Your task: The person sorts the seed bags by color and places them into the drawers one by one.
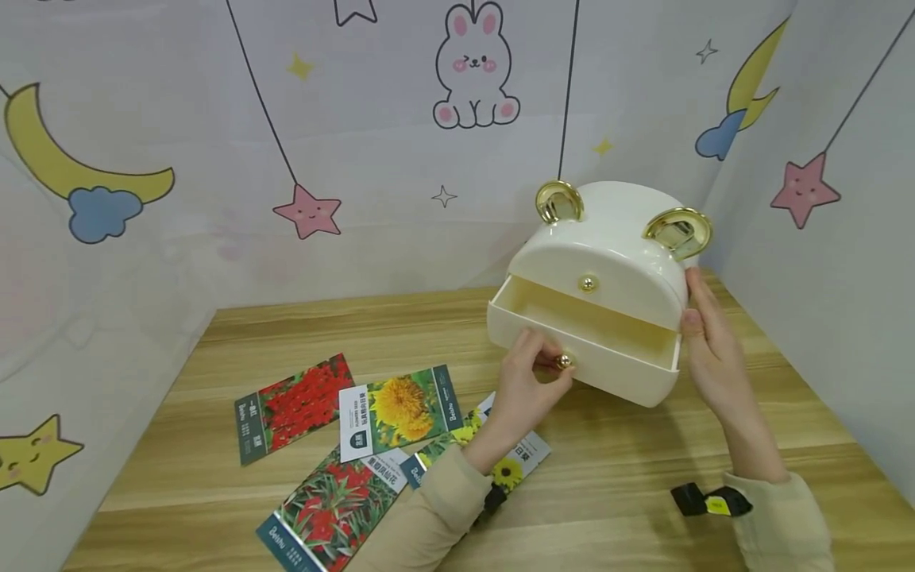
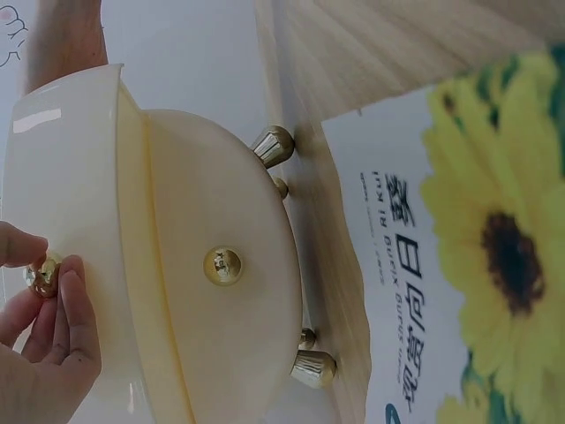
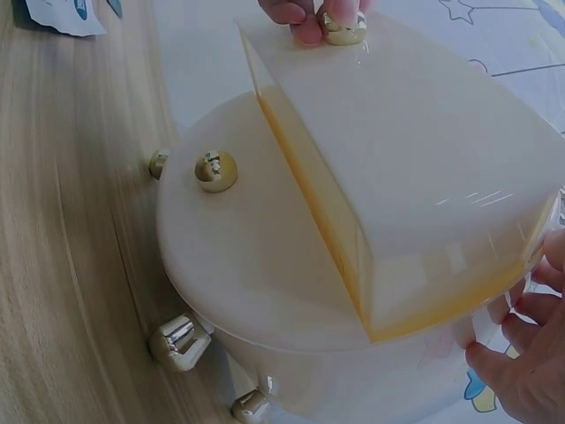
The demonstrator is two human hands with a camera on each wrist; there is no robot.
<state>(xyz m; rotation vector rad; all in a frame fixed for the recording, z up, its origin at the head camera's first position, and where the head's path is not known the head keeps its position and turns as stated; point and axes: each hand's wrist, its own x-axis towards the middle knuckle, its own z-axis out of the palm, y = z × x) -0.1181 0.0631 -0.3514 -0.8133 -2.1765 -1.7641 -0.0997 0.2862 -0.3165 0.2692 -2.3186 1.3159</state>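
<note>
A white storage box (image 1: 629, 222) with gold ears stands on the table, its lower drawer (image 1: 615, 369) pulled out so that the cream inside shows. Thumb and fingertips of my left hand (image 1: 527, 385) pinch the round gold drawer knob (image 1: 565, 361); the left wrist view shows this grip close up. My right hand (image 1: 718, 357) rests against the box's right side, fingers extended and thumb near the front edge. In the right wrist view, fingertips (image 3: 494, 353) touch the box's side wall. Above the drawer, the upper gold knob (image 1: 588, 284) is untouched.
Several flower seed packets lie left of the box: a red-flowered one (image 1: 303, 405), an orange-flowered one (image 1: 396, 409), another red one (image 1: 336, 508), and yellow-flowered ones (image 1: 509, 473) partly under my left forearm. A patterned wall cloth (image 1: 400, 151) stands behind the wooden table (image 1: 286, 326).
</note>
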